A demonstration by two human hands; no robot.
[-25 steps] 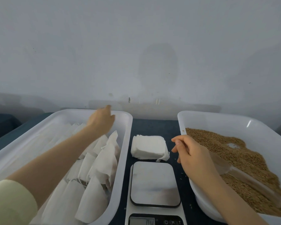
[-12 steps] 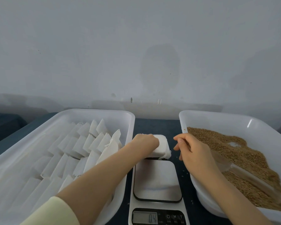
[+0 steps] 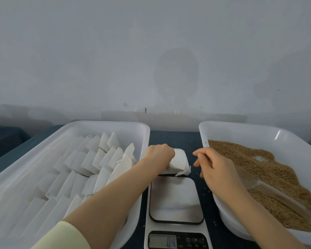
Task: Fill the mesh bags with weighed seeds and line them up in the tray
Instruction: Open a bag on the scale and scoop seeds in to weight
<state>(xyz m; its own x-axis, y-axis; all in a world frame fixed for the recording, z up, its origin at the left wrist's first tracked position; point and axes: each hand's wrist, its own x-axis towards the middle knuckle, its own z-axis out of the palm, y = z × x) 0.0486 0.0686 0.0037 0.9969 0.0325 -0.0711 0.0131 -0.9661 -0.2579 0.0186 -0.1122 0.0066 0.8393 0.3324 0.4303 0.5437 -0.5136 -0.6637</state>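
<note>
My left hand (image 3: 159, 155) curls over the stack of empty white mesh bags (image 3: 180, 163) behind the scale and pinches the top bag, lifting its edge. My right hand (image 3: 215, 166) hovers with loosely bent fingers between the stack and the seed tray, holding nothing. A white tray (image 3: 145, 139) on the left holds several filled white bags (image 3: 101, 159) lined up in rows. The white tray on the right (image 3: 241, 130) holds brown seeds (image 3: 258, 166) and a clear plastic scoop (image 3: 276, 196). A digital scale (image 3: 175, 200) with a bare platform sits in front, its display (image 3: 162, 241) reading 0.4.
A dark blue tabletop (image 3: 174, 139) runs between the two trays, with a few loose seeds (image 3: 206, 188) beside the scale. A plain grey wall stands close behind the trays.
My left hand left the far end of the bag tray, swung right to the stack of empty bags and took hold of the top one. My right hand barely moved.
</note>
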